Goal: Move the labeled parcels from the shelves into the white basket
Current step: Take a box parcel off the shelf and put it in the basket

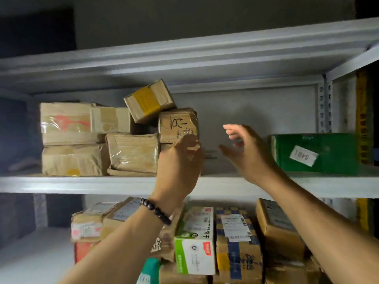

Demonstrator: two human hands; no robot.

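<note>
A brown parcel with black handwriting (177, 125) sits on the upper shelf (82, 184), stacked on another carton that my left hand mostly hides. My left hand (178, 162), with a dark bead bracelet on its wrist, reaches up and touches the lower right corner of that parcel with lightly bent fingers; no firm grip shows. My right hand (244, 152) hovers in the bare gap to the right of the stack, fingers spread and holding nothing. A green box with a white label (315, 152) stands further right. The white basket is not in view.
Several taped brown cartons (71, 140) fill the left of the upper shelf, one small carton (149, 100) tilted on top. The shelf below holds several labeled parcels, among them a white-and-green box (194, 240). A perforated steel upright (325, 105) stands at the right.
</note>
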